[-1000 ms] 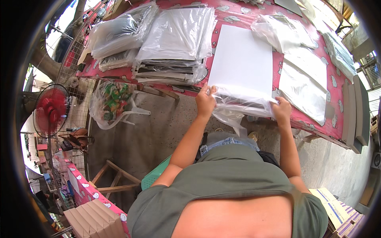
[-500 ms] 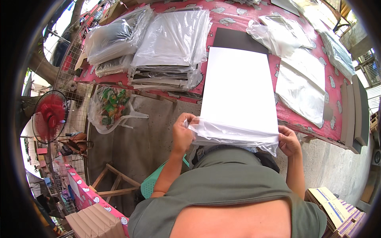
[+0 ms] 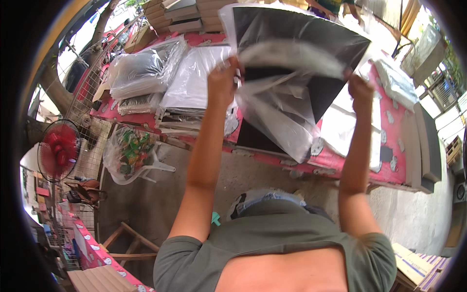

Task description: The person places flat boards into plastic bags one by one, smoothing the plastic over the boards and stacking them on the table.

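Observation:
Both my arms reach forward over the table. A large black sheet (image 3: 296, 31) in a clear plastic sleeve (image 3: 287, 114) is raised and tilted between my hands. My left hand (image 3: 224, 82) is closed on the sleeve's left edge. At its right edge my right hand (image 3: 361, 91) is also closed on the sleeve, smeared by motion. Loose clear plastic hangs down from the sheet. Below it, another black surface (image 3: 255, 138) shows at the table's front edge.
Stacks of plastic-wrapped sheets (image 3: 192, 82) and wrapped bundles (image 3: 141, 68) cover the left of the pink table (image 3: 396, 160). White wrapped sheets (image 3: 369, 143) lie at right, beside upright grey boards (image 3: 425, 141). A red fan (image 3: 61, 150) stands left. Another person (image 3: 333, 6) is at the far side.
Both hands have moved up and forward from near my body, lifting the sleeved sheet. Its white face was showing before; a black face shows now.

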The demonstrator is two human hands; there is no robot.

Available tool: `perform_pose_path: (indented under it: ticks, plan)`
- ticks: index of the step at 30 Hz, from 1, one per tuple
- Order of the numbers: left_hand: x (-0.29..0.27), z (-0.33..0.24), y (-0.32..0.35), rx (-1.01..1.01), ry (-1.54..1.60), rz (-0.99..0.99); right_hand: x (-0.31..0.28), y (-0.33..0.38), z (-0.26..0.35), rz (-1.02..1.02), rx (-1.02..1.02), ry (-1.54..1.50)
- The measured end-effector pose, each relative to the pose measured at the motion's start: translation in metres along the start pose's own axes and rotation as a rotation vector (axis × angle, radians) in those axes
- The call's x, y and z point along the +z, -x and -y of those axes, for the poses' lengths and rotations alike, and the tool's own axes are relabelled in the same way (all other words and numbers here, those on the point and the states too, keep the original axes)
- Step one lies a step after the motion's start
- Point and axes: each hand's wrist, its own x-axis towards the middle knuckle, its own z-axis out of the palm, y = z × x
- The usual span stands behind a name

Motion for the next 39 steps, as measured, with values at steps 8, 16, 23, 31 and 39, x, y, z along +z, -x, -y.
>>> perform_pose_path:
  ticks: [8,16,23,31,39]
  plan:
    - [-0.035,0.117,0.021,0.393,-1.069,0.019,0.023,0.039,-0.129,0.194,0.211,-0.433]
    - [-0.032,0.063,0.073,-0.470,-0.499,-0.038,0.017,0.083,-0.086,0.316,0.665,-0.472]
    - [-0.047,0.050,0.237,-0.865,0.079,0.126,-0.016,0.215,-0.083,0.410,0.892,-0.608]
    - [-0.023,0.007,0.279,-0.813,0.116,0.070,-0.048,0.256,-0.012,0.450,1.066,-0.482]
    - [-0.019,-0.018,0.235,-0.464,-0.113,0.019,-0.034,0.237,-0.002,0.678,0.869,-0.243]
